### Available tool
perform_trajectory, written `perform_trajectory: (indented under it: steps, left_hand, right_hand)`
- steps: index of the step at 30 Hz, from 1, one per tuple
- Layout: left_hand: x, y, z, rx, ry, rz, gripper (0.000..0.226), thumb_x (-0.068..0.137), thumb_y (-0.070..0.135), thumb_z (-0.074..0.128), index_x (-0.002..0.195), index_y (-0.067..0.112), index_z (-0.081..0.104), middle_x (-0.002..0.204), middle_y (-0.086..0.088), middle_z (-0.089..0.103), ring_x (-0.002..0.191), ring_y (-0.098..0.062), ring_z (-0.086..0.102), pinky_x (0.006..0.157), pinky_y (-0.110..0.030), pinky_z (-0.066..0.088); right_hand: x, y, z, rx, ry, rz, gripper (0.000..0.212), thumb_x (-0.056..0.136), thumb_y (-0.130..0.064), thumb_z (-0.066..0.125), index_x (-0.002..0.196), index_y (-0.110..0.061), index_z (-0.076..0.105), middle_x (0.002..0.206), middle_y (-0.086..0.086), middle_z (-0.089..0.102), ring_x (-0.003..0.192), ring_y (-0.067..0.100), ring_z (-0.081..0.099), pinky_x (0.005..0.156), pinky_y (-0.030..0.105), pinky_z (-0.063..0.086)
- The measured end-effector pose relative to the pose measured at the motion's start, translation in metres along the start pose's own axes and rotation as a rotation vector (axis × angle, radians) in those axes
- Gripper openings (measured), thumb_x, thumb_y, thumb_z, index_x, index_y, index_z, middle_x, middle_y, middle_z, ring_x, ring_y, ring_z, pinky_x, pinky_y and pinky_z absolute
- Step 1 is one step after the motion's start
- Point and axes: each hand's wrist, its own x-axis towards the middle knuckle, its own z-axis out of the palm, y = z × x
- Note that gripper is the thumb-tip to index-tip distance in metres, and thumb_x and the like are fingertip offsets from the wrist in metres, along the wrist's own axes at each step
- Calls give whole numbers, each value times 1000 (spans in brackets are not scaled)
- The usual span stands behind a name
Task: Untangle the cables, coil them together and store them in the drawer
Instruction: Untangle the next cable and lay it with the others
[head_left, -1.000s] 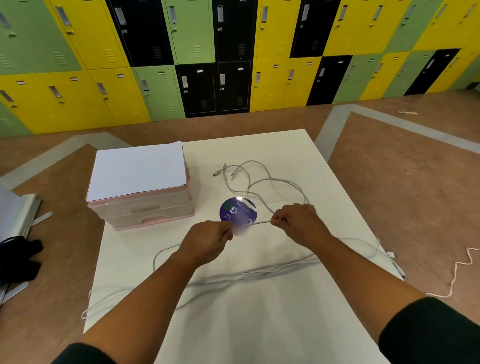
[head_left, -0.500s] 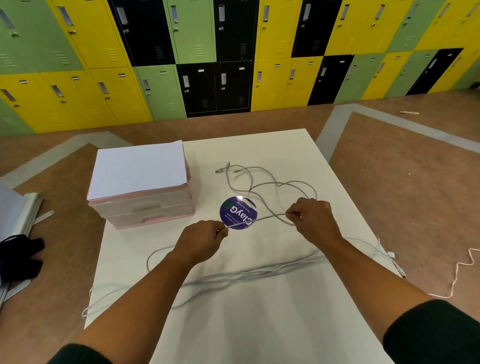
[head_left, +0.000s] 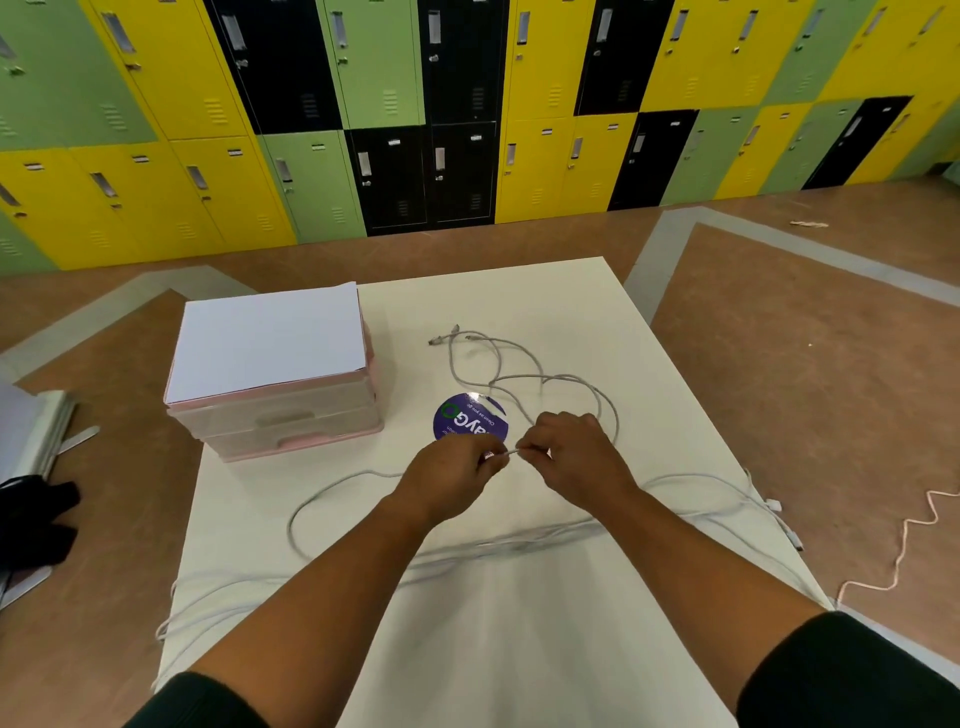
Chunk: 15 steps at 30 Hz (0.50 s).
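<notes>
A wall of lockers (head_left: 467, 104) fills 12 o'clock. On the white tabletop (head_left: 519, 649), a pink drawer unit (head_left: 291, 415) sits at 10 o'clock, drawers closed, with white paper (head_left: 270, 348) on top. Grey cables (head_left: 524, 379) loop at 1 o'clock and trail toward 4 and 8 o'clock. A round blue sticker (head_left: 457, 421) lies mid-table, partly hidden by the left hand (head_left: 452, 480). It and the right hand (head_left: 576, 457) pinch one strand, nearly touching. Half a second ago the hands held it wider apart.

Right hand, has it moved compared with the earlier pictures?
Yes. The right hand has moved left, closer to the round sticker, and now nearly meets the left hand. Both hands pinch the cable.
</notes>
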Motion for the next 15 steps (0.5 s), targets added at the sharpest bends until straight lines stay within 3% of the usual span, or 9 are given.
perform_trajectory:
  steps: [5, 9, 15]
  left_hand:
    - [0, 2, -5, 75, 120, 2, 25, 101, 37, 49, 104, 28, 72, 96, 5, 73, 74, -8, 50, 54, -15, 26]
    - [1, 1, -6, 119, 167, -15, 24, 100, 39, 51, 105, 27, 72, 99, 4, 73, 76, -8, 52, 52, -12, 23]
    - [3, 3, -11, 137, 194, -45, 23, 99, 38, 53, 105, 27, 73, 98, 2, 74, 87, -20, 64, 63, -23, 33]
  right_hand:
    - [4, 7, -11, -37, -92, 55, 29, 99, -48, 50, 107, -31, 72, 101, -9, 72, 94, 16, 59, 89, 37, 35]
    - [9, 11, -14, -82, -122, 62, 29, 101, -45, 46, 114, -32, 69, 110, -10, 70, 102, 17, 59, 96, 38, 34]
    - [17, 6, -15, -147, -80, 141, 31, 98, -48, 51, 98, -23, 69, 95, -4, 71, 89, 20, 63, 92, 37, 36]
